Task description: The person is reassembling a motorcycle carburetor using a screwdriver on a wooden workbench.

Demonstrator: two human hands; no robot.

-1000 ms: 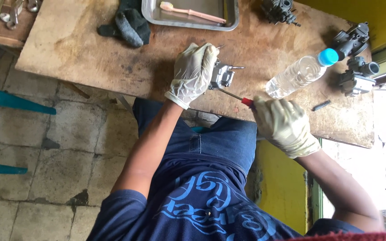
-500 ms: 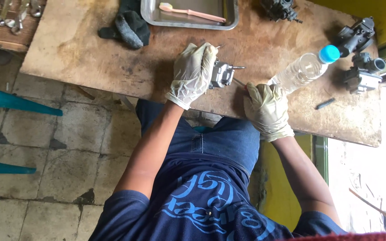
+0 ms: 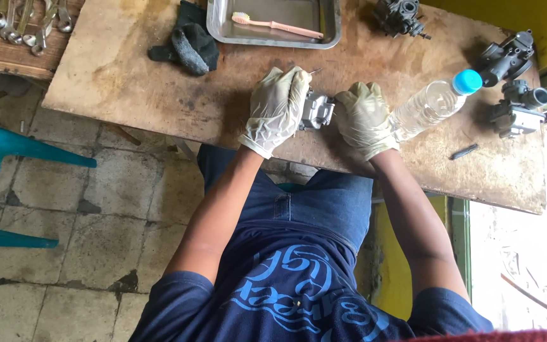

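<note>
Two gloved hands close on a small grey metal carburettor part (image 3: 316,111) at the near edge of a worn wooden bench (image 3: 128,82), seen from above the seated person's dark blue shirt and jeans. The left hand (image 3: 278,107) wraps the part from one side, fingers curled tight around it, with a thin metal tip showing just above the knuckles; the right hand (image 3: 363,117) presses in from the other side, fingers bent against the casting, though whether it also holds a tool cannot be told from this angle. The part sits between the two hands, resting on the bench, and looks to be mid-work rather than finished: it is still gripped. Just beside the right hand lies a clear plastic bottle (image 3: 430,104) with a blue cap, on its side. Farther back a steel tray (image 3: 273,22) holds only a pink toothbrush (image 3: 276,25), apparently not in use, and a dark cloth (image 3: 188,41) lies near it. Three more dark carburettor bodies (image 3: 511,79) wait along the far and right edges, well apart from the hands, seemingly untouched. Spanners (image 3: 20,19) lie at the far left corner, and a teal plastic chair (image 3: 1,183) stands on the tiled floor.
</note>
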